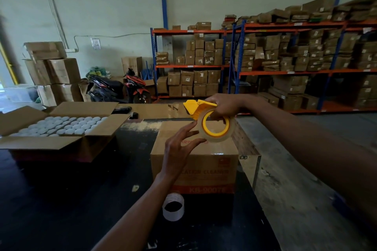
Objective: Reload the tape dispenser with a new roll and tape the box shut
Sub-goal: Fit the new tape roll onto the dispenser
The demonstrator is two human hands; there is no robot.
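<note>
A black table [61, 199] is taken up by an open carton [61, 140] of white round lids on the left and a closed cardboard box [195, 161] near its right edge. Above the box, a yellow tape dispenser [193, 108] loaded with a clear tape roll [216, 138] is gripped by the right hand [222, 108], while the roll's edge is touched by the spread fingertips of the open left hand [179, 153]. An empty white tape core [173, 207] is seen lying on the table just in front of the box.

left hand [179, 150]: raised, fingers spread | right hand [223, 108]: raised, fingers curled closed
</note>
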